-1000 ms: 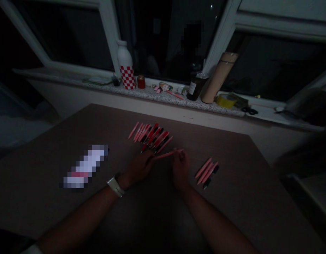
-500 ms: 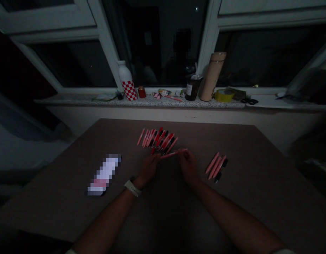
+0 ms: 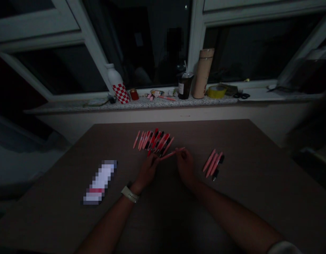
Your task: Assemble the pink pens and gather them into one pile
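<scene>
- The left hand (image 3: 147, 169) pinches the lower end of a pink pen (image 3: 167, 156) between thumb and fingers; a watch (image 3: 130, 193) with a pale strap sits on that wrist.
- The right hand (image 3: 186, 165) has its fingers curled around the upper end of the pink pen, so both hands grasp it, one at each end. Whether the pen is whole or in two parts at the right fingertips is too dark to tell.
- The pink pen slants across the gap between the hands, above the near edge of the pen pile (image 3: 158, 143) — a crowded spread of pink, red and black pens lying slantwise on the brown table (image 3: 72, 169).
- Right of the right hand, and apart from it, lies a small group of pink pens (image 3: 211, 164) side by side, with a small black piece (image 3: 215, 174) just beside their lower ends.
- To the left of the left hand lies a phone (image 3: 100, 183), its lit screen blurred into blocks.
- Behind the table, the windowsill (image 3: 141, 105) carries a checked bottle (image 3: 117, 84), a red jar (image 3: 134, 95), a dark cup (image 3: 184, 90) with a straw, a tan flask (image 3: 203, 76), yellow tape (image 3: 216, 92) and black scissors (image 3: 241, 95).
</scene>
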